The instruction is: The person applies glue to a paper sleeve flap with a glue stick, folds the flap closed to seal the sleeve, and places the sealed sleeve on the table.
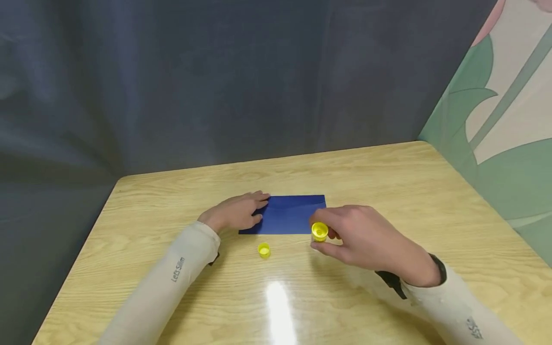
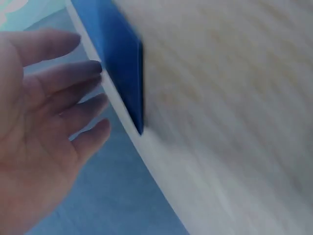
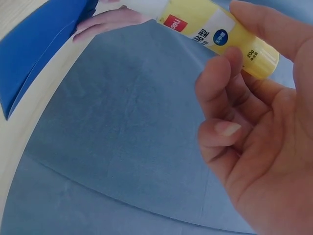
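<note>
A blue envelope (image 1: 289,215) lies flat on the wooden table, its flap line along the far side. My left hand (image 1: 237,211) is at the envelope's left end, fingers spread and reaching over it; the left wrist view shows the palm and loosely bent fingers (image 2: 83,73). My right hand (image 1: 362,235) grips a yellow glue stick (image 3: 220,36) between thumb and fingers, above the envelope's right near corner. The glue stick's yellow base (image 1: 319,232) faces up, and its white end points toward the table. On the near side of the envelope stands a yellow cap (image 1: 264,250).
The light wooden table (image 1: 388,177) meets a dark grey curtain (image 1: 241,86) at the back and left. A wall panel with green and pink leaf shapes (image 1: 509,120) borders the right side. A bright reflection shows on the near tabletop.
</note>
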Demonstrator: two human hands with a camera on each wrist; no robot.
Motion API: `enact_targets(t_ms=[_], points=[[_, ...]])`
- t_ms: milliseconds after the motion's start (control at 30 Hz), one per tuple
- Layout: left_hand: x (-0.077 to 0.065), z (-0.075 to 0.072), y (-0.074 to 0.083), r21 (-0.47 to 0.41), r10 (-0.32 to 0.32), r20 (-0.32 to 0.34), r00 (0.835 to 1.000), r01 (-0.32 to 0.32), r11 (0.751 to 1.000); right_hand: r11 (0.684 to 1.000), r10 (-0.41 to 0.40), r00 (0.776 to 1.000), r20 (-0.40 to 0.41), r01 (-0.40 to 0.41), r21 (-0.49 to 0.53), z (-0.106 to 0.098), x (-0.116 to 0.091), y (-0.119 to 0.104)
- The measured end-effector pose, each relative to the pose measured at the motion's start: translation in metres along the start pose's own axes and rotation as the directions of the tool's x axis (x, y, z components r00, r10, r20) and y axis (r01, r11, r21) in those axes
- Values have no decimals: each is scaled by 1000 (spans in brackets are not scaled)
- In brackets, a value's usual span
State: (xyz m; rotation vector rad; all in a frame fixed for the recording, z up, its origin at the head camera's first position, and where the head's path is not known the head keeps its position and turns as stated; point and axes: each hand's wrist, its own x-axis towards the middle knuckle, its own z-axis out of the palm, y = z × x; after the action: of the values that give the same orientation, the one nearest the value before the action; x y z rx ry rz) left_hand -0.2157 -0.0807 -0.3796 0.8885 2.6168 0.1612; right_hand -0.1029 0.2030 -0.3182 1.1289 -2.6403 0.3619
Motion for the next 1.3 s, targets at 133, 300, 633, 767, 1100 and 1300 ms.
enact_targets(t_ms=[133, 300, 633, 767, 1100, 1300], points=[[4, 1, 7, -4, 4, 23, 1000, -4, 1000, 1000, -11, 1000, -12, 11, -9, 0, -2, -1], [0, -2, 16, -12, -64, 68, 996, 65, 998, 1000, -10, 1000, -9, 10, -12, -3, -5, -2], [-1, 0, 29, 100, -21, -19, 1000, 22, 995, 1000, 25, 999, 38, -26, 11, -2, -14, 5], [1, 3, 26, 68, -40, -72, 997, 45, 997, 999, 29, 999, 26, -30, 18, 0, -14, 8], [-3, 7, 22, 22, -47, -65, 997, 48, 999, 999, 14, 1000, 26, -15, 50, 1, -14, 13], [-3, 5, 28, 46, -66, -70, 995, 70, 997, 1000, 21, 999, 25, -21, 13, -1, -16, 14]])
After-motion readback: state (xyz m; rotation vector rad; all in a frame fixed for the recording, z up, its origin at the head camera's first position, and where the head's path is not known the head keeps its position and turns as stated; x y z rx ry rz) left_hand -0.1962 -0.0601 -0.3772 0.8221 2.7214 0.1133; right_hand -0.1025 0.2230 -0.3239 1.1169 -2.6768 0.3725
